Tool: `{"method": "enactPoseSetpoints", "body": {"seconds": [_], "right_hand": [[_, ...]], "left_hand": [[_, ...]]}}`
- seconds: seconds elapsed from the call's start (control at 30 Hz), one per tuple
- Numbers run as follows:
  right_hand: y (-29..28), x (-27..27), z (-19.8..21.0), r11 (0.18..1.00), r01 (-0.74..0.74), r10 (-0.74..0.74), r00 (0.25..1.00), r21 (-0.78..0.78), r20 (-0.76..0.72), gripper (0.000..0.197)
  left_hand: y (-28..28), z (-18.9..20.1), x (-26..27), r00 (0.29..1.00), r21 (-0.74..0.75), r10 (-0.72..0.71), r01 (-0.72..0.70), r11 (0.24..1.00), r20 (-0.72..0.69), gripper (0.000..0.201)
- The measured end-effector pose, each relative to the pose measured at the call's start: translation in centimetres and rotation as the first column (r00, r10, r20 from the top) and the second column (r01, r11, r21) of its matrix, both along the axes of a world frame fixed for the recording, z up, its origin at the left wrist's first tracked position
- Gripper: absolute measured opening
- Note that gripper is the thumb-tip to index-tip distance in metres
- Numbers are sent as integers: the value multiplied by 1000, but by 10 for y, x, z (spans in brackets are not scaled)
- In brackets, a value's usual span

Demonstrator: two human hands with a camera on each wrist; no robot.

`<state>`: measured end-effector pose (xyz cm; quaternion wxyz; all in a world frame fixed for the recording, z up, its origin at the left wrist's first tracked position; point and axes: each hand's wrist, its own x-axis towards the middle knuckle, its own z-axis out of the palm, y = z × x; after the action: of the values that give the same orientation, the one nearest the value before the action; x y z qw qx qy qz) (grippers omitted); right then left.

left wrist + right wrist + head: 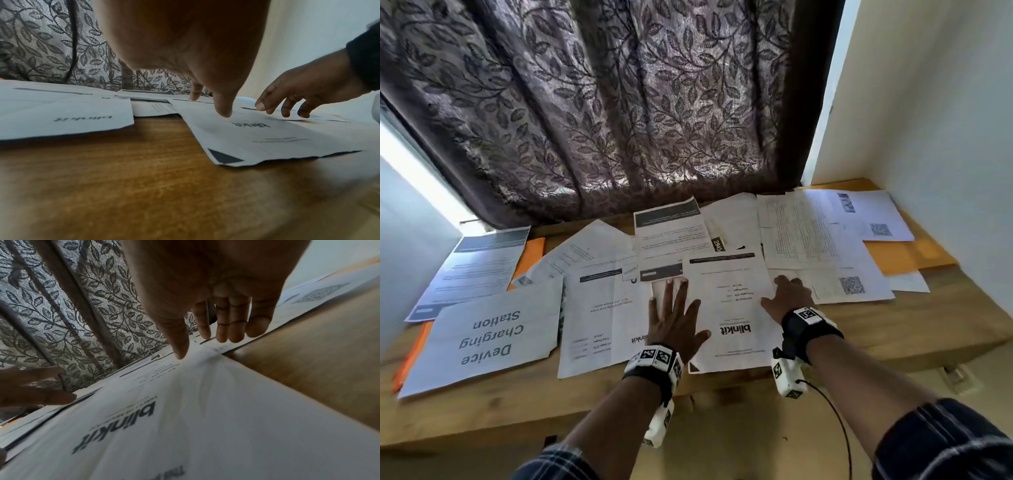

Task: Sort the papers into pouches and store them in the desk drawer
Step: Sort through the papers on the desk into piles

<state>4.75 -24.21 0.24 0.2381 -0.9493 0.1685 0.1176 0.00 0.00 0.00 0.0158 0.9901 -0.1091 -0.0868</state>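
Observation:
Many printed papers lie spread over the wooden desk (945, 325). A white "blinkit" sheet (729, 308) lies in the middle, near the front edge. My left hand (674, 315) lies flat with spread fingers along that sheet's left edge, its thumb on the sheet (267, 138). My right hand (787, 298) rests its fingertips at the sheet's right edge, the fingers gently bent and holding nothing (216, 305). Orange pouches (530, 253) peek out from under papers at the left, and another orange pouch (907, 257) lies at the right. No drawer is in view.
A second "blinkit" sheet (602, 318) and a "Device Charging Station" sheet (482, 332) lie to the left. A leaf-patterned curtain (619, 102) hangs behind the desk. A white wall (945, 137) closes the right side. Bare wood shows along the desk's front.

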Motion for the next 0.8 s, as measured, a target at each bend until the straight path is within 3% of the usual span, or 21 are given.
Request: {"method": "enactPoseSetpoints", "body": {"seconds": [0.33,0.63,0.73,0.8], "right_hand": [[-6,21,-8,993,-59,56,998,98,31,51],[-11,32,-22,952,-51,14,992,302,123,21],[-15,34,-23,914,-43,-32,983,404,178,22],[-17,34,-21,874,-43,-64,977,484,203,24]], "left_hand": [[1,-20,3,997,46,73,-71,996,-34,77],[-1,-19,4,982,-71,169,-175,982,-79,86],[-4,-13,10,963,-271,262,-271,924,-68,81],[-6,-6,16,916,-530,392,-374,761,-82,74]]}}
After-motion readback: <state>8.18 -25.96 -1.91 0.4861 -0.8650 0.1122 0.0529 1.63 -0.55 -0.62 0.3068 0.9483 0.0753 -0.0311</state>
